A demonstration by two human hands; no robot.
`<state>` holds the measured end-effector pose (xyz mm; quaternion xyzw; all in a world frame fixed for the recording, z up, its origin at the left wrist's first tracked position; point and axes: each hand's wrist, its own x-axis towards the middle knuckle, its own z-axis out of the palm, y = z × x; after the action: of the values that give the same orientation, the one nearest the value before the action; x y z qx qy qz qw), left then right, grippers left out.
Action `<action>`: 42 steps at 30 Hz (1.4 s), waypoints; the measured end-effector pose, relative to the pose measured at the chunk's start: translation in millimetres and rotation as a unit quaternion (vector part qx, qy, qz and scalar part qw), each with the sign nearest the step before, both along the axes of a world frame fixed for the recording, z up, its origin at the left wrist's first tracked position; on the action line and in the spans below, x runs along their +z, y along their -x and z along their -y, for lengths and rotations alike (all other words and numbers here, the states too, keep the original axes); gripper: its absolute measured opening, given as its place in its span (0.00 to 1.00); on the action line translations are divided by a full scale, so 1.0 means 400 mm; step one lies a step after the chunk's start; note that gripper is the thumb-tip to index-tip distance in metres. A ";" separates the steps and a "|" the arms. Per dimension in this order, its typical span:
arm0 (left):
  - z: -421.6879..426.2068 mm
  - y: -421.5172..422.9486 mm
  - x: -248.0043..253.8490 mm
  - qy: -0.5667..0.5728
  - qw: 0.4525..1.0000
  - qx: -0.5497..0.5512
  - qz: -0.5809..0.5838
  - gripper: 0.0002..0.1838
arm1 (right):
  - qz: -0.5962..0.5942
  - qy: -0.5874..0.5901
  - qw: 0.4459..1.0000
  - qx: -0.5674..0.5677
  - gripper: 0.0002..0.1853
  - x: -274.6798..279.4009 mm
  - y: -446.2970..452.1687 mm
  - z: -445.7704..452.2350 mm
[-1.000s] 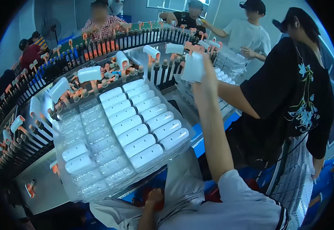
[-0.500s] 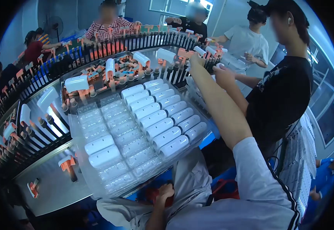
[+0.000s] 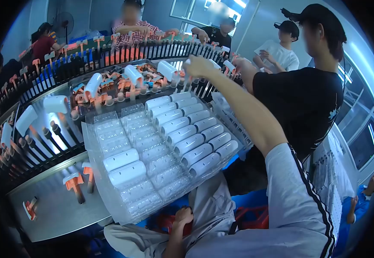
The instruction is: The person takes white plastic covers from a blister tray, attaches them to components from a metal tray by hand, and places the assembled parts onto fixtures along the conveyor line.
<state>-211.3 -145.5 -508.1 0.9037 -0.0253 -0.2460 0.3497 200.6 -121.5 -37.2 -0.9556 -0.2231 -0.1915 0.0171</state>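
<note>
My right hand (image 3: 199,67) is stretched out to the row of holders, its fingers closed around a small pale thing that I cannot make out. Left of it, a curved white cover (image 3: 167,70) sits on a holder. My left hand (image 3: 183,215) lies on my lap with its fingers curled in, and no object shows in it. Between my arms and the line is a clear plastic blister tray (image 3: 150,189). Glossy white covers (image 3: 184,138) fill its two right columns. Two more white covers (image 3: 127,173) lie in the left column among bare pockets.
A curved line of black posts (image 3: 51,139) carries orange and white parts. Behind the tray stands a bin of orange pieces (image 3: 146,72). Loose orange-and-white parts (image 3: 73,184) lie on the metal table (image 3: 58,215). A co-worker in black (image 3: 296,92) works close by on the right.
My right hand has moved left along the line. The parts on the posts have shifted left, and another orange part shows on the metal table. My left hand stays on my lap.
</note>
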 end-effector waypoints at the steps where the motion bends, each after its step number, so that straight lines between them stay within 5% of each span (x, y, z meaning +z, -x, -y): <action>1: 0.002 0.000 -0.008 -0.003 1.000 0.004 -0.002 0.18 | -0.002 0.038 0.999 -0.020 0.29 -0.001 0.046 -0.023; 6: 0.002 0.002 0.008 -0.003 1.000 0.002 0.009 0.19 | 0.035 -0.044 0.998 0.022 0.30 -0.040 0.118 -0.070; 12: 0.006 -0.003 -0.015 -0.027 1.000 0.008 0.005 0.19 | -0.088 -0.116 0.988 0.052 0.48 0.000 0.185 -0.141; 15: 0.005 0.016 0.001 -0.031 0.999 -0.001 -0.036 0.19 | 0.068 -0.282 0.946 0.146 0.31 0.008 0.211 -0.146; 16: 0.006 0.017 -0.012 -0.032 0.999 -0.003 -0.031 0.18 | 0.168 -0.312 0.911 0.210 0.18 0.011 0.224 -0.142; 18: 0.006 0.021 -0.036 -0.041 0.999 -0.014 -0.016 0.18 | 0.141 -0.354 0.866 0.322 0.13 0.019 0.279 -0.130; 26: 0.022 0.030 -0.051 -0.072 0.996 -0.033 -0.044 0.17 | 0.174 -0.127 0.826 0.521 0.14 -0.054 0.424 -0.128; 32: 0.026 0.033 -0.063 -0.115 0.989 -0.047 -0.076 0.17 | 0.008 -0.281 0.831 0.480 0.13 -0.158 0.412 -0.143; 42: 0.035 0.044 -0.138 -0.108 0.987 -0.113 -0.037 0.13 | -0.006 -0.265 0.851 0.454 0.12 -0.171 0.417 -0.144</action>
<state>-229.0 -159.7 -563.2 0.9178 -0.0875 -0.3187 0.2202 33.8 -64.0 -105.4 -0.7083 -0.5727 -0.2083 0.3564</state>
